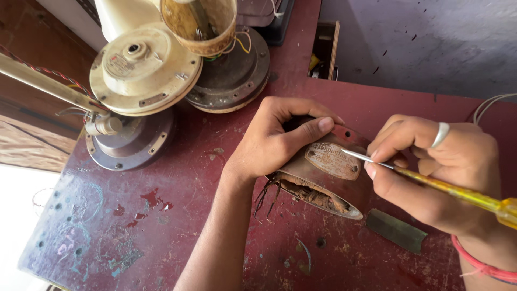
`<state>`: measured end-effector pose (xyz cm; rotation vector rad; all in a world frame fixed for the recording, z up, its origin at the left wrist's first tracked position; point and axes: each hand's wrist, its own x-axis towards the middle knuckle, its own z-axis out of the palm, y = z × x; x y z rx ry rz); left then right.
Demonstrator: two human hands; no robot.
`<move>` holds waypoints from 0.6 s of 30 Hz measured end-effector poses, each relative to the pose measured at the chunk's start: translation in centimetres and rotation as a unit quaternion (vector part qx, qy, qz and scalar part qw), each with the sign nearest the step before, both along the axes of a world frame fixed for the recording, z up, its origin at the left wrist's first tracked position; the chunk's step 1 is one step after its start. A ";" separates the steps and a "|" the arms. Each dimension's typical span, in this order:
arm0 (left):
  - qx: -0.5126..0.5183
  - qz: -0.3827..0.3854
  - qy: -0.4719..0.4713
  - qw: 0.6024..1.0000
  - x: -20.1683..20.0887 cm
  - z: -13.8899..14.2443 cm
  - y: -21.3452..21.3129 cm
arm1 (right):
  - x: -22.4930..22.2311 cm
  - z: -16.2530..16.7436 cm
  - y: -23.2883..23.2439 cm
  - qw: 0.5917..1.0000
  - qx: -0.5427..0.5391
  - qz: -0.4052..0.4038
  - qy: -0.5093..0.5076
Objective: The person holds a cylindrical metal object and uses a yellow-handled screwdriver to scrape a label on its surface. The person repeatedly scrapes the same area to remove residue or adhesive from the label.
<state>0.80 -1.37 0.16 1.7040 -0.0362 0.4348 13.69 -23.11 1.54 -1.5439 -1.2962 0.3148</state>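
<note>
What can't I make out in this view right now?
- Screwdriver tip: hidden on the motor's nameplate by the right hand.
- Screwdriver handle end: cut by the right edge.
- Motor's far side: covered by the left hand.
- Windings: condition too small to judge.

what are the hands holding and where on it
Left hand grips the motor housing over its top; right hand holds the yellow-handled screwdriver by the front of its handle.
</note>
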 end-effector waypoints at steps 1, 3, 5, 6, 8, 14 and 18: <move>0.004 0.000 -0.002 1.000 0.0 0.0 0.0 | 0.0 0.0 0.1 1.000 0.006 -0.004 -0.013; 0.010 0.003 -0.003 1.000 0.0 0.0 -0.1 | 0.1 0.0 0.1 0.999 0.016 -0.011 -0.036; 0.009 0.009 0.002 1.000 0.1 -0.1 -0.1 | 0.2 0.1 0.1 0.998 0.010 -0.031 -0.061; 0.008 0.012 0.004 1.000 0.1 -0.1 -0.1 | 0.2 0.2 0.0 0.997 0.006 -0.040 -0.073; 0.011 0.012 -0.001 1.000 0.1 -0.2 -0.1 | 0.3 0.4 -0.1 0.996 -0.001 -0.045 -0.078; -0.011 0.008 0.007 1.000 0.2 -0.4 0.0 | 0.4 0.7 -0.1 0.994 -0.031 -0.050 -0.093; -0.009 0.006 0.002 1.000 0.2 -0.5 0.1 | 0.3 0.6 0.0 0.995 -0.049 -0.045 -0.078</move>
